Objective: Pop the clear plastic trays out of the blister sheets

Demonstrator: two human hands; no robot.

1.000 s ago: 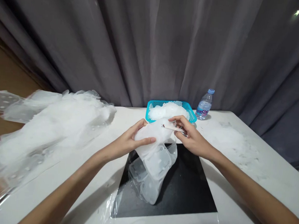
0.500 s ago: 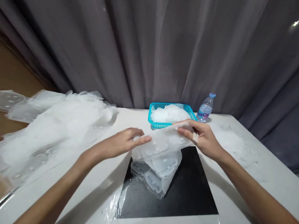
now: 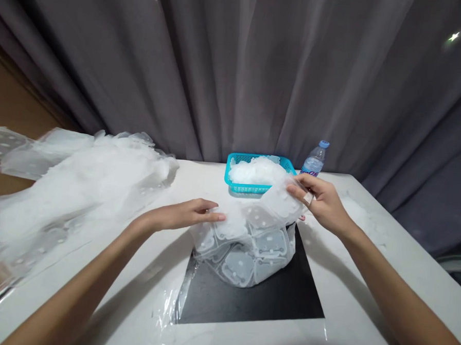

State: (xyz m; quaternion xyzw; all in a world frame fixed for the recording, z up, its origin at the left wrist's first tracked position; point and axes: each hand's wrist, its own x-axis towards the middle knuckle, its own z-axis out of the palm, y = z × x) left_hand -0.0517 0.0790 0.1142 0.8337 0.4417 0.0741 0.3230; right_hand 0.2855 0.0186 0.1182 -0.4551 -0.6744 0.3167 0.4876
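A translucent white plastic sheet (image 3: 245, 261) with rounded outlined shapes and white dots hangs between my hands, bunched and partly folded. My left hand (image 3: 187, 215) pinches its upper left edge between thumb and fingers. At the upper right, my right hand (image 3: 322, 200) grips a raised part of the sheet; a whitish band wraps one finger. Below the sheet lies a black mat (image 3: 254, 305), partly hidden by it. Whether the sheet's lowest part touches the mat I cannot tell.
A large heap of similar white sheets (image 3: 86, 185) covers the table's left side. Behind the hands stands a turquoise basket (image 3: 248, 188) holding white pieces (image 3: 257, 170), beside a water bottle (image 3: 314, 159). Clear film (image 3: 169, 303) lies along the mat's left edge. A grey curtain (image 3: 235, 75) hangs behind.
The sheet has spread wider between my hands, showing more outlined shapes. My right hand has moved slightly right, and my left hand slightly left. The view has shifted a little.
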